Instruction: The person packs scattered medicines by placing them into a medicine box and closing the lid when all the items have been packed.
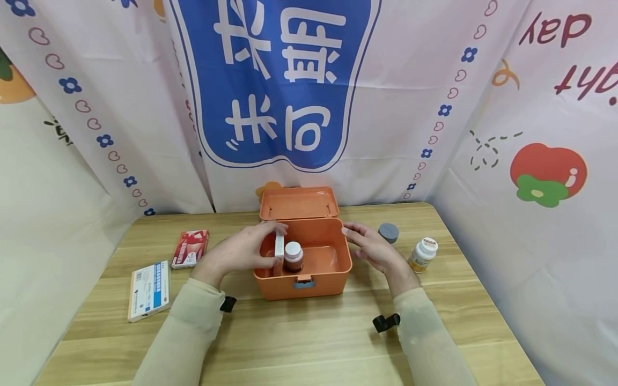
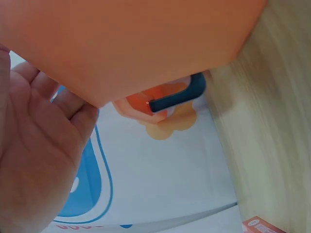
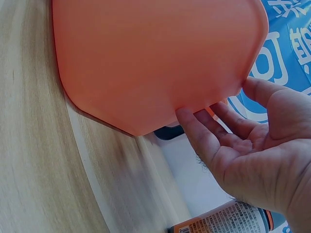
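An orange storage box (image 1: 328,284) stands on the table, its lid (image 1: 299,205) raised at the back. My left hand (image 1: 243,249) reaches over the box's left side and pinches a slim white carton (image 1: 279,246) upright between thumb and fingers, inside the box. Right beside the carton, a brown bottle with a white cap (image 1: 293,258) stands in the box. My right hand (image 1: 372,246) touches the right wall near the back corner with relaxed fingers. In the left wrist view the box wall (image 2: 131,43) hides the carton; my right fingertips (image 3: 187,116) rest against the box in the right wrist view.
On the table's left lie a red-and-white carton (image 1: 190,249) and a white-and-blue carton (image 1: 149,290). To the right stand a white-capped bottle with a yellow label (image 1: 423,255) and a container with a grey lid (image 1: 388,232). A printed curtain (image 1: 396,107) borders the table behind.
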Demonstrator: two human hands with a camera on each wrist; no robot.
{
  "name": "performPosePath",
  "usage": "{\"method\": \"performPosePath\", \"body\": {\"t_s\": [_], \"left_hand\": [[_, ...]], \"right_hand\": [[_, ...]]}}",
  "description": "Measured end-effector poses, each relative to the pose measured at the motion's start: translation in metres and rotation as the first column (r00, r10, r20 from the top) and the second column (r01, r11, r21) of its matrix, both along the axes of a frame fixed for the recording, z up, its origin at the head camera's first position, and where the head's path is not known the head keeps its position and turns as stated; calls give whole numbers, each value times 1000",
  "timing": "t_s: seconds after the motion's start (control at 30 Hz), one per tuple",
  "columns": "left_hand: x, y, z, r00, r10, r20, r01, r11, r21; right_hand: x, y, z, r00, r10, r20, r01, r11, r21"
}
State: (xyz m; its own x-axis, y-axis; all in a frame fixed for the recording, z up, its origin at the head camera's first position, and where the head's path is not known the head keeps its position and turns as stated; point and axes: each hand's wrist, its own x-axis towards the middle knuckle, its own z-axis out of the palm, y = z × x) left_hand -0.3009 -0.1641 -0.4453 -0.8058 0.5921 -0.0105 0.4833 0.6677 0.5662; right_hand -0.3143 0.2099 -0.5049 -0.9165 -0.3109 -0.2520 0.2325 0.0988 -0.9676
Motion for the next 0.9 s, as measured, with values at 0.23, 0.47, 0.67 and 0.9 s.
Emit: {"method": "performPosePath", "body": {"t_s": [0.23, 0.47, 0.67, 0.9], "left_hand": [[4, 4, 8, 998, -57, 1, 57, 998, -29], [4, 7, 13, 997, -82, -3, 82, 994, -68], [4, 7, 17, 995, -93, 34, 95, 992, -81], [-2, 13, 18, 991, -131, 21, 133, 987, -92]], "right_hand": [[-1, 0, -1, 1000, 4, -3, -4, 1000, 6], [-1, 0, -1, 1000, 5, -1, -5, 1000, 16], [-1, 0, 0, 1000, 5, -5, -5, 1000, 14], [-1, 0, 0, 1000, 8, -8, -8, 1000, 11]]}}
